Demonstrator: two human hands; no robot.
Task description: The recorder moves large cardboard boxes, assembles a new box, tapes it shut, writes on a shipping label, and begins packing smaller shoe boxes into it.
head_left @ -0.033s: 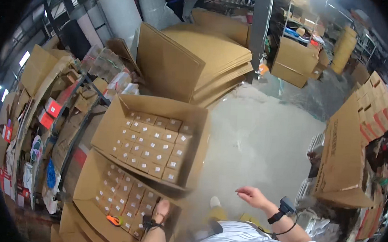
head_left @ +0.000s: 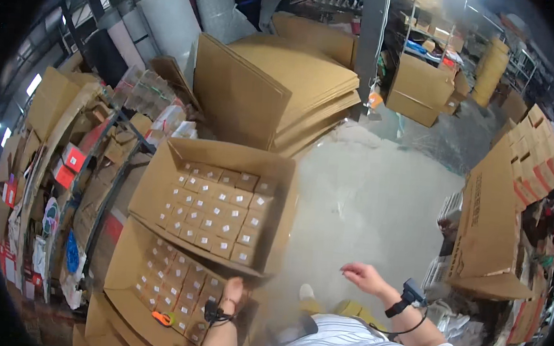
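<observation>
Two open cartons sit one above the other at the person's left front. The upper carton [head_left: 214, 204] is brown, flaps out, and packed with small brown boxes [head_left: 216, 210] in tidy rows, each with a small white label on top (roughly five rows of five or six; the far corner is hard to count). The lower carton [head_left: 147, 286] holds the same sort of labelled boxes [head_left: 176, 285], partly hidden under the upper carton's edge, so their number cannot be told.

The left hand [head_left: 233, 293] rests on the lower carton's near right edge, fingers curled over the small boxes there; whether it grips one cannot be told. A dark band wraps the wrist. Just left of it an orange tool [head_left: 163, 318] lies on the boxes.

The right hand [head_left: 363, 277] hangs free over the grey floor [head_left: 378, 199], fingers loosely spread, holding nothing, well apart from both cartons. A black device [head_left: 410, 293] is strapped at that wrist.

Behind the cartons leans a stack of flat cardboard sheets [head_left: 283, 90]. To the left, a rack [head_left: 107, 161] holds clutter, with two red packs [head_left: 69, 165] among it. At the right a tall flat carton [head_left: 488, 226] with dark print stands on edge, and one closed brown carton [head_left: 424, 87] stands farther back.
</observation>
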